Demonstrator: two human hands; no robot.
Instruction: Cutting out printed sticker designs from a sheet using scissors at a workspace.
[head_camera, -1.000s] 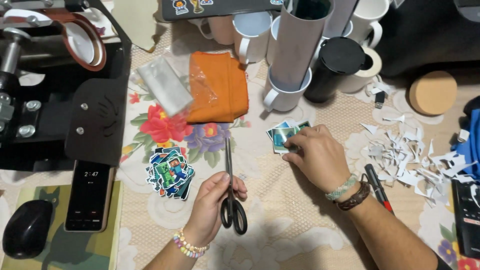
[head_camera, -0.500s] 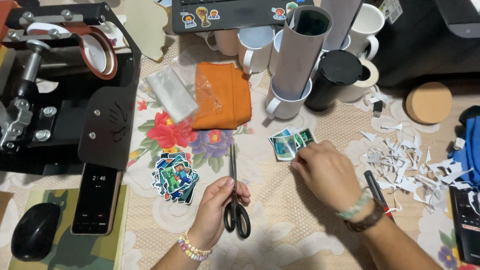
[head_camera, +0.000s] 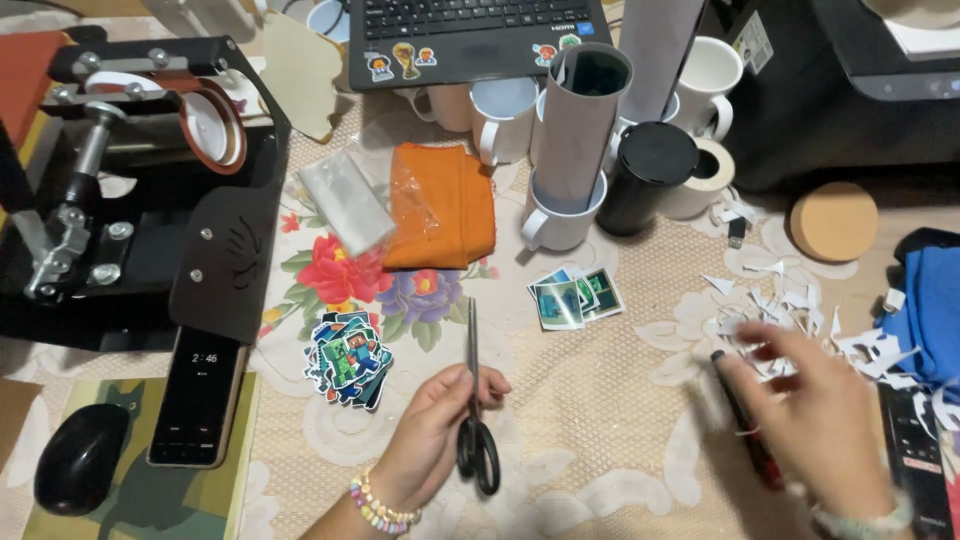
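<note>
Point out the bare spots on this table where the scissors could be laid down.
Bare cloth lies between the left hand holding the scissors and the right hand, below the small cut pictures. Crowded: mugs at the top, paper scraps on the right, sticker pile and phone on the left.

Left hand (head_camera: 430, 435) palm-up, fingers curled shut. Right hand (head_camera: 815, 415) blurred, palm-down, fingers apparently spread.

Scissors (head_camera: 474, 400), lower centre: bare metal blades, glossy black plastic handles. Stickers (head_camera: 348, 358), left of them: glossy printed paper. Tablecloth (head_camera: 620, 400): matt cream lace. Coaster (head_camera: 833, 221), upper right: rough cork.
</note>
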